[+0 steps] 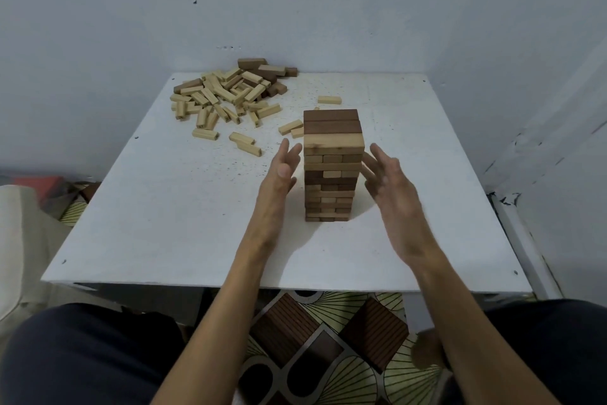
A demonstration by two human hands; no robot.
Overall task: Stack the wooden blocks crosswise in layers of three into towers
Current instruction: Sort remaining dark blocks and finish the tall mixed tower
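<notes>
A tower of light and dark wooden blocks (331, 168) stands upright near the middle of the white table (184, 227), several crosswise layers high; its top layer has two dark blocks and one light one. My left hand (282, 171) hovers just left of the tower, fingers straight and apart, holding nothing. On the tower's right side my right hand (387, 181) is open too, fingertips close to the wall of blocks, slightly blurred. I cannot tell whether either hand touches the tower.
A heap of loose blocks (230, 92) lies at the table's far left corner. Stray blocks (244, 140) lie between heap and tower, one (329, 99) behind it. Walls close the back and right. My knees and a patterned floor (328, 339) lie below the near edge.
</notes>
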